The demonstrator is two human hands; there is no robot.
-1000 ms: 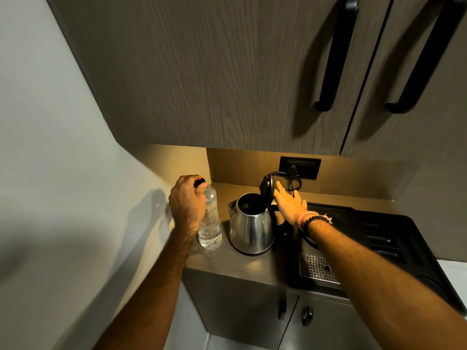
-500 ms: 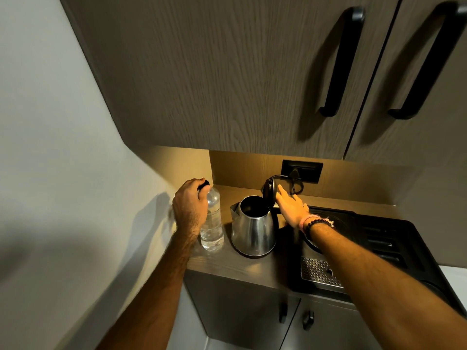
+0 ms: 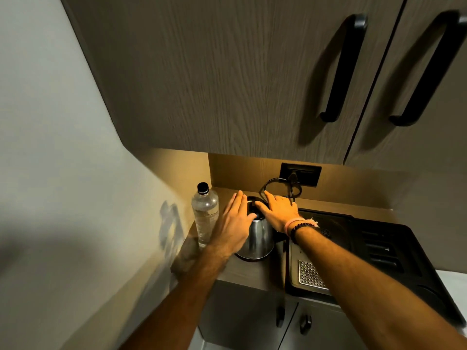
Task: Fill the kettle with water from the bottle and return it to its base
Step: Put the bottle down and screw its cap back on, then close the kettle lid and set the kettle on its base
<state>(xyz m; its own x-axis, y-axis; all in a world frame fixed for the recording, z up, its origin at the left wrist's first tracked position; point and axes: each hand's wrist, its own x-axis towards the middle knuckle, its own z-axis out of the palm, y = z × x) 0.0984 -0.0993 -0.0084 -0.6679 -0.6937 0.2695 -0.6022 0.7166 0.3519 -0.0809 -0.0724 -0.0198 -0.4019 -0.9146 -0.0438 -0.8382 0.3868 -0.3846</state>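
Both hands lie flat over the kettle's top, fingers spread.
Left hand [image 3: 233, 218] and right hand [image 3: 279, 212] grip nothing; the steel kettle [image 3: 257, 238] stands near the worktop [image 3: 252, 271] left end, the capped bottle [image 3: 204, 213] upright just beside it, by the wall.

Both bare forearms reach from the near edge toward the far middle, converging. The left hand [image 3: 233, 219] is flat, fingers straight and together, palm turned right, gripping nothing. The right hand [image 3: 279, 213] lies palm down with fingers spread and extended, also gripping nothing. Its wrist carries a pink band and dark beads.
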